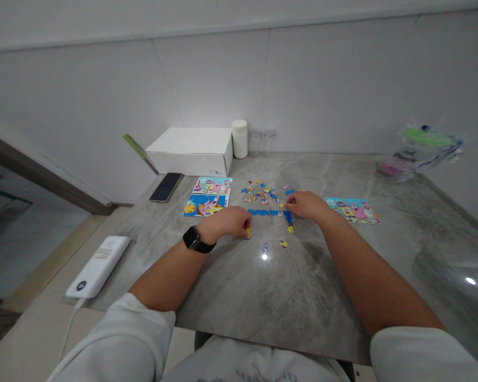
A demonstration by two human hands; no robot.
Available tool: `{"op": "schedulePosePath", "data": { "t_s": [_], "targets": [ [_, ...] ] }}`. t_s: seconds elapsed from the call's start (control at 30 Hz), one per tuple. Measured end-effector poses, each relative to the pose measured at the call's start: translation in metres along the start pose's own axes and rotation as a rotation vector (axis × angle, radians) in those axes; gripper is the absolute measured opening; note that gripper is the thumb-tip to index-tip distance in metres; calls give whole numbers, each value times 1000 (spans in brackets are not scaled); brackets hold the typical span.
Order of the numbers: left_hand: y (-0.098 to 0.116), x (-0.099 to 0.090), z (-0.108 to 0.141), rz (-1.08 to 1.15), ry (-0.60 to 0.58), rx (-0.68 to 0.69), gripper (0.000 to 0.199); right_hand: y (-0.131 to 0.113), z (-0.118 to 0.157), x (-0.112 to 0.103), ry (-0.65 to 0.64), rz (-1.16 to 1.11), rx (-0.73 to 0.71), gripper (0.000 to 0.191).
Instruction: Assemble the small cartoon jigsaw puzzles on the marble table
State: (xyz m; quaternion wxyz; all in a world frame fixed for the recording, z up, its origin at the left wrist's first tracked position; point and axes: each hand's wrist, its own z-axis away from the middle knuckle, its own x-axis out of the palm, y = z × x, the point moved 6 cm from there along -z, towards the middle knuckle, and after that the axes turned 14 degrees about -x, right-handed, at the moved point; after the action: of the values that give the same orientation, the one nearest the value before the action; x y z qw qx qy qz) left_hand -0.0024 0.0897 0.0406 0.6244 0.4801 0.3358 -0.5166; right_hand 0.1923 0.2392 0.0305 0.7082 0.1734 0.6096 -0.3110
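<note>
While the left hand (233,220) bends down at the near left end of a part-built puzzle edge (263,213), its thumb and fingers are drawn close together at a yellow piece (249,233). They seem to touch it, but whether they pinch it or only press it to the table (271,302) I cannot tell. Across from it, the right hand (307,204) sits by the far right corner of the edge, with thumb and forefinger brought nearly together and the other fingers curled in. The tips hide whatever may lie between them, so I cannot tell if that grip is holding a piece.

The edge is mostly blue: a strip across the far side and a short arm down the right, ending in a yellow starry piece (290,229). Loose pieces (263,194) lie scattered just beyond the strip, and two more, a pale one (265,247) and a yellow one (284,244), lie apart on the near side. Picture cards flank the puzzle, a pair (201,204) beside the left hand and a single card (354,210) beyond the right forearm.
</note>
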Motion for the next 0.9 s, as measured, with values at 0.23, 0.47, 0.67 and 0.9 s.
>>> {"op": "schedulePosePath", "data": {
  "t_s": [0.23,0.47,0.67,0.9],
  "targets": [
    [-4,0,-4,32,16,15,14,7,3,-7,46,-6,19,33],
    [-22,-33,-3,24,200,-101,13,14,4,-12,71,-9,49,33],
    [-33,-53,-5,29,550,-182,18,19,5,-15,118,-62,91,29],
    [-52,-41,-17,63,621,-189,21,22,5,-14,302,-3,148,29]
  ]
}}
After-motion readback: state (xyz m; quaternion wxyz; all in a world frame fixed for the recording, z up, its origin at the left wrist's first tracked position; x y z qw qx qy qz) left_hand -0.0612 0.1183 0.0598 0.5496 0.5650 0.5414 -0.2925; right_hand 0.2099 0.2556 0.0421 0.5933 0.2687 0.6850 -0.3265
